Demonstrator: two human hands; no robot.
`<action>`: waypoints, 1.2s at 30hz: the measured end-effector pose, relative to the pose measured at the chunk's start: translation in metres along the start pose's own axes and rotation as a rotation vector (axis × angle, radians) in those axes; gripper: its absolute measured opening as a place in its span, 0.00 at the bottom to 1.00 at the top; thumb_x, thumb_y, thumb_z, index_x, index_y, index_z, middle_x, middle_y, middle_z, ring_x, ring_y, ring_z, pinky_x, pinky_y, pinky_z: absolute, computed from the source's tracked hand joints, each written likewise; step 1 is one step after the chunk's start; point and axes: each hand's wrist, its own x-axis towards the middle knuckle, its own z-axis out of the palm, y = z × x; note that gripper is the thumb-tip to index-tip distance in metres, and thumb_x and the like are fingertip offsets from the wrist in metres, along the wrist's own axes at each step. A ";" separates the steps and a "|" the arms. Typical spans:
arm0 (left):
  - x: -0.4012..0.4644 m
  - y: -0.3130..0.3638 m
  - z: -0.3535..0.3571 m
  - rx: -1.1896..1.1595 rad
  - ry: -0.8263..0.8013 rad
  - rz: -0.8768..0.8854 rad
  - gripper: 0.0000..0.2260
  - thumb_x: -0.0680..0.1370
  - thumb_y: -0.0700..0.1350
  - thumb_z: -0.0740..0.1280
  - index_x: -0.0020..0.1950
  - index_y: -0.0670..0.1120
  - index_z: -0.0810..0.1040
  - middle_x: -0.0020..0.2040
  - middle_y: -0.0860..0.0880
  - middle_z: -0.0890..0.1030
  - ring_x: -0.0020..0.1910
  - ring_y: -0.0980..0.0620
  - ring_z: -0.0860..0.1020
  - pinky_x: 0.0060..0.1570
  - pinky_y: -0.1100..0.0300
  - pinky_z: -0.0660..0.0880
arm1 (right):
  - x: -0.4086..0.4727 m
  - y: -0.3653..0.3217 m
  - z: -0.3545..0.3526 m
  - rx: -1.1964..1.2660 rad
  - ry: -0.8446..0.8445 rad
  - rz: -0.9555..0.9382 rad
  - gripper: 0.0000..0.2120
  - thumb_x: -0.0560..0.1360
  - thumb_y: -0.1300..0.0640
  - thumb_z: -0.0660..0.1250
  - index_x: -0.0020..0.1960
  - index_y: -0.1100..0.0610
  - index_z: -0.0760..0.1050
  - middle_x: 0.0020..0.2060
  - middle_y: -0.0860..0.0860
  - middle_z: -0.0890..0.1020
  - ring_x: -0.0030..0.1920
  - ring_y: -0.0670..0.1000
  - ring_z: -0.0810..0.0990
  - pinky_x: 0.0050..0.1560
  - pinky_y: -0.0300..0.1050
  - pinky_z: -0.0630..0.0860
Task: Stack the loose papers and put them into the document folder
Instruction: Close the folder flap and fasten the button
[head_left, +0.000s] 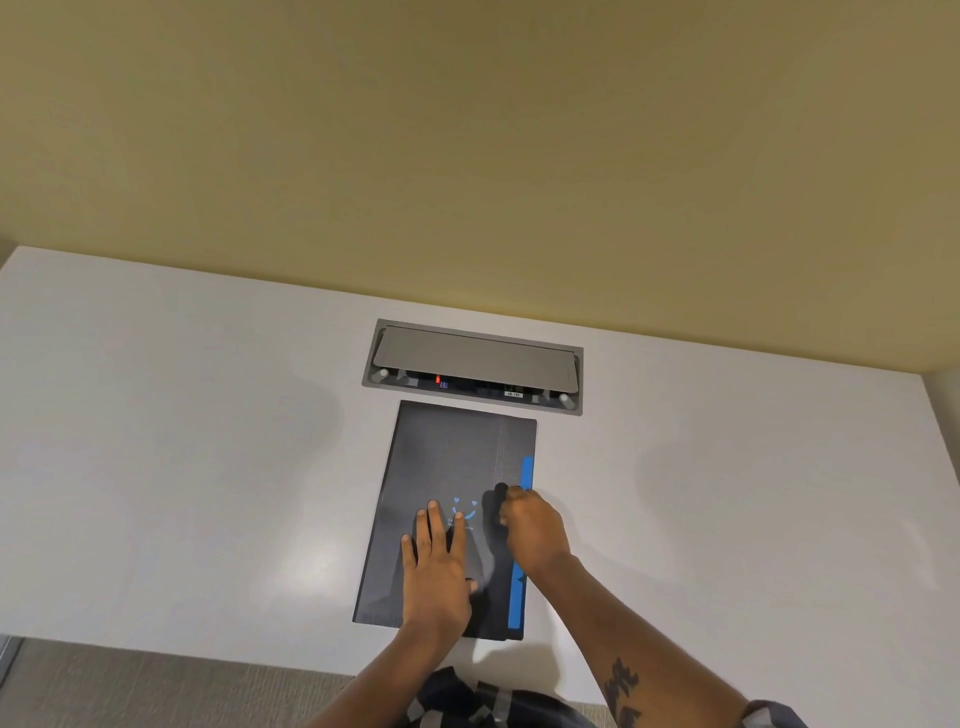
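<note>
While left hand (435, 566) presses folder (457, 467) (closed), right hand (532, 530) pinches flap.

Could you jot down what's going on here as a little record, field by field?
Setting: white table against a yellowish wall
Folder: dark document folder, closed, lying flat, blue strip along its right edge
Left hand: flat, palm down on the cover
Right hand: curled at the folder's right edge by the blue strip; grip unclear
Loose papers: none visible
Behind the folder: recessed socket box, lid raised

matt dark folder (447, 467), glossy white table (208, 441)
</note>
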 end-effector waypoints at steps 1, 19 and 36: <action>-0.001 -0.002 -0.002 -0.030 0.012 -0.003 0.42 0.82 0.54 0.66 0.85 0.53 0.41 0.85 0.43 0.36 0.84 0.40 0.37 0.82 0.36 0.46 | -0.001 0.001 0.000 0.008 0.005 -0.011 0.16 0.86 0.56 0.64 0.71 0.61 0.75 0.65 0.57 0.83 0.62 0.56 0.83 0.69 0.43 0.76; 0.016 -0.094 -0.032 -1.060 0.305 -0.422 0.16 0.82 0.41 0.67 0.71 0.42 0.77 0.70 0.42 0.80 0.68 0.39 0.78 0.74 0.45 0.71 | -0.024 0.055 -0.006 0.794 0.170 0.290 0.09 0.80 0.68 0.66 0.48 0.66 0.85 0.48 0.60 0.88 0.43 0.57 0.85 0.55 0.58 0.87; 0.014 -0.152 -0.038 -1.593 0.298 -0.646 0.12 0.82 0.43 0.68 0.65 0.42 0.82 0.65 0.42 0.82 0.66 0.41 0.79 0.71 0.44 0.74 | -0.028 0.004 0.020 0.850 0.043 0.193 0.10 0.80 0.65 0.69 0.46 0.55 0.87 0.47 0.55 0.88 0.47 0.56 0.89 0.46 0.45 0.88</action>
